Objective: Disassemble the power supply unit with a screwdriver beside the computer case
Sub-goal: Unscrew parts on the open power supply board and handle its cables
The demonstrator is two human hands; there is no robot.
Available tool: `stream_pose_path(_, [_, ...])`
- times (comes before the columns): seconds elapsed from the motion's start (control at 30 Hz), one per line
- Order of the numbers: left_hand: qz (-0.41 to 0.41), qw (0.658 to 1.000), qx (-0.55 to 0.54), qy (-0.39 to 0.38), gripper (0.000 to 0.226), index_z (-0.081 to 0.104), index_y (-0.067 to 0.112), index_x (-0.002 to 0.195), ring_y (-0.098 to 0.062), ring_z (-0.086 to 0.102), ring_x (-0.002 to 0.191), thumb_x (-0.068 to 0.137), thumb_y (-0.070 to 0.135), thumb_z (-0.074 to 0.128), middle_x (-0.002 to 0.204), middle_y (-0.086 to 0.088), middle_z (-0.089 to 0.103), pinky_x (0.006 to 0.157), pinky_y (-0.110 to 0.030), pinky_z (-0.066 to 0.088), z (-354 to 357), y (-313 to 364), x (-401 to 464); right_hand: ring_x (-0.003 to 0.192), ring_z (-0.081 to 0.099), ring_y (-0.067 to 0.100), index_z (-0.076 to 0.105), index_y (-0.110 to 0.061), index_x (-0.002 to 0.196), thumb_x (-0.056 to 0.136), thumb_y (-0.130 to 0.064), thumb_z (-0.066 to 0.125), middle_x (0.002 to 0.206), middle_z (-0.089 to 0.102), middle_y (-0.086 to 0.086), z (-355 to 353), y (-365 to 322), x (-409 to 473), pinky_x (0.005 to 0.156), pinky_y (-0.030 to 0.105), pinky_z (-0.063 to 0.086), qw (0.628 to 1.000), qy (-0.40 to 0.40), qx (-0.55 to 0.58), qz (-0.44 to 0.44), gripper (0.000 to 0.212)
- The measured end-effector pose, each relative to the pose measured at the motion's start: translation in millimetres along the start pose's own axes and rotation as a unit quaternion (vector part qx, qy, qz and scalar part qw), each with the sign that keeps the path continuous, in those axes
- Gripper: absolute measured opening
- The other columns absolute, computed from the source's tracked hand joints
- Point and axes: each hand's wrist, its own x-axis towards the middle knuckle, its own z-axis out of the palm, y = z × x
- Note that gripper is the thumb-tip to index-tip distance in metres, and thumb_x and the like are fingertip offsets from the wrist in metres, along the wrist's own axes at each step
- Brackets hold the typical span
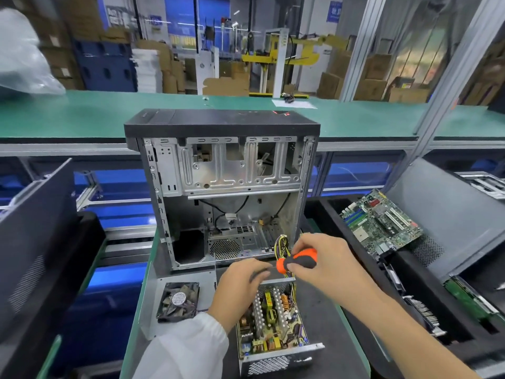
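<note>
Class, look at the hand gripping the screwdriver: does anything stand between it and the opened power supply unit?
Nothing visible blocks it. The right hand holds the screwdriver directly over the power supply unit's far edge; the left hand rests on that edge beside it.

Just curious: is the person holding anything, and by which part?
The right hand grips the screwdriver by its orange-and-black handle; the left hand rests on the power supply unit.

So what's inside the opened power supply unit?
The open metal power supply unit shows a circuit board with finned heatsinks, yellow transformers and a copper coil. The left hand covers its far left corner; anything under the board is hidden.
</note>
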Motion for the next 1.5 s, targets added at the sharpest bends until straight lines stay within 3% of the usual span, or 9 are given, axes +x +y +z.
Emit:
stream_pose_path(0.1, [-0.007,0.999,0.01,0.029,0.013,0.076,0.019,0.097,-0.013,0.066,0.085,0.091,0.023,0.065,0.087,0.007,0.074,0.082,-0.037,0.051,0,5,-3,0.084,0.058,0.009,0.059,-0.031,0.085,0.073,-0.042,0.078,0.084,0.064,-0.011,-4,-6,5,0.074,0.027,0.049,0.998,0.033,0.042,-0.026,0.026])
stream_pose_path(0.27, [-0.098,0.986,-0.133,-0.016,0.008,0.078,0.018,0.086,0.009,0.065,0.076,0.089,0.018,0.071,0.078,0.022,0.072,0.071,-0.008,0.044,-2,20,-13,0.069,0.059,0.012,0.059,-0.025,0.085,0.073,-0.036,0.081,0.074,0.065,-0.005,5,-11,15,0.069,0.031,0.05,0.974,0.023,0.205,-0.091,0.027])
stream_pose_path(0.4, [-0.168,0.964,-0.204,-0.013,0.008,0.077,0.011,0.089,-0.004,0.069,0.084,0.089,0.012,0.068,0.082,0.008,0.075,0.078,-0.02,0.053,-3,23,-35,0.062,0.054,0.01,0.044,-0.025,0.088,0.086,-0.05,0.062,0.067,0.06,-0.003,31,0,22,0.058,0.029,0.043,0.982,-0.05,0.154,-0.101,0.031])
stream_pose_path(0.57, [-0.235,0.963,-0.121,0.046,0.019,0.074,0.013,0.097,-0.004,0.067,0.085,0.092,0.001,0.062,0.087,0.009,0.072,0.077,-0.008,0.046,-15,-1,-53,0.064,0.068,0.012,0.037,-0.027,0.094,0.09,-0.051,0.053,0.069,0.068,0.002,54,7,24,0.065,0.047,0.054,0.969,-0.049,0.222,-0.094,0.029])
stream_pose_path(0.73, [-0.266,0.962,-0.039,0.054,0.025,0.074,0.009,0.105,-0.011,0.068,0.088,0.093,-0.003,0.055,0.095,0.003,0.073,0.084,-0.014,0.049,0,-18,-76,0.054,0.064,0.008,0.04,-0.025,0.093,0.088,-0.051,0.055,0.065,0.064,0.007,74,13,30,0.055,0.044,0.051,0.949,0.011,0.303,-0.09,0.031])
stream_pose_path(0.93, [-0.26,0.964,-0.006,0.05,0.022,0.074,0.012,0.107,0.003,0.059,0.089,0.094,0.005,0.058,0.097,0.001,0.075,0.071,0.006,0.033,35,-25,-92,0.053,0.06,0.028,0.038,-0.026,0.093,0.083,-0.058,0.054,0.063,0.06,0.013,99,20,41,0.051,0.049,0.049,0.952,0.016,0.291,-0.09,0.038])
stream_pose_path(1.13, [-0.282,0.951,-0.12,0.044,0.039,0.057,0.022,0.132,0.027,0.044,0.108,0.1,0.003,0.045,0.119,0.029,0.054,0.094,0.002,0.03,45,-33,-94,0.056,0.063,0.02,0.034,-0.049,0.092,0.082,-0.057,0.054,0.066,0.063,0.0,111,21,43,0.056,0.043,0.051,0.96,0.002,0.248,-0.126,0.025])
stream_pose_path(1.33, [-0.281,0.949,-0.137,0.046,0.048,0.052,0.014,0.139,0.013,0.038,0.13,0.097,-0.008,0.041,0.144,0.011,0.046,0.11,-0.007,0.025,54,-40,-102,0.063,0.059,0.011,0.036,-0.041,0.093,0.085,-0.049,0.059,0.086,0.059,-0.012,122,25,45,0.055,0.023,0.045,0.966,-0.003,0.207,-0.152,0.025])
stream_pose_path(1.5, [-0.262,0.955,-0.13,0.038,0.048,0.054,0.014,0.138,0.003,0.043,0.132,0.096,-0.006,0.043,0.145,0.008,0.048,0.112,-0.014,0.03,54,-44,-107,0.057,0.063,0.015,0.037,-0.037,0.094,0.086,-0.052,0.062,0.078,0.062,-0.005,126,27,45,0.055,0.032,0.048,0.97,-0.009,0.202,-0.135,0.029])
